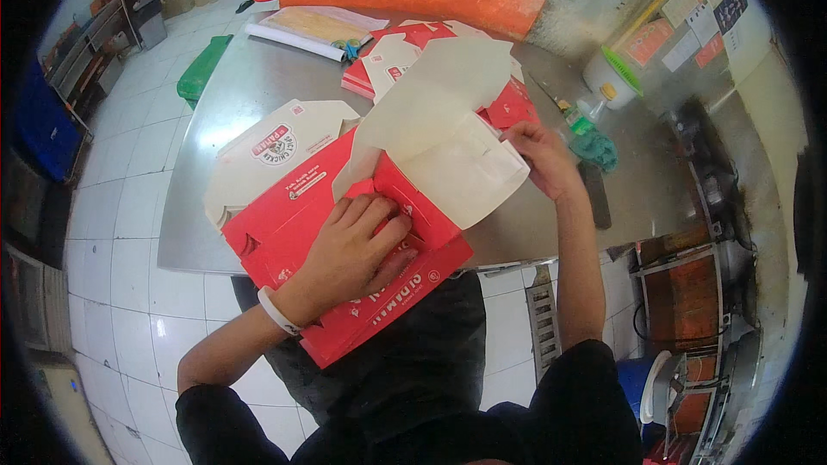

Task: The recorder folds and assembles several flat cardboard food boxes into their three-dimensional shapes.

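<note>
A partly folded red takeaway box [439, 151] with a cream inside is between my hands near the table's front edge. My left hand [355, 245] rests over its red side with the fingers curled over the edge, a white band on the wrist. With my right hand [544, 155] I pinch the far right edge of the raised cream flap. Under and left of it lies another red carton [280, 224] with a white printed flap [289, 139]. The front red panel sticks out past the table edge over my lap. My left fingertips are partly hidden inside the fold.
Flat red and white cartons [405, 53] are stacked behind the box. A wrapped pack [301, 27] lies at the table's back left. On the right are a clear bottle [591, 109], a green cloth [596, 151], a green-rimmed white tub [616, 77] and a dark bar [594, 196].
</note>
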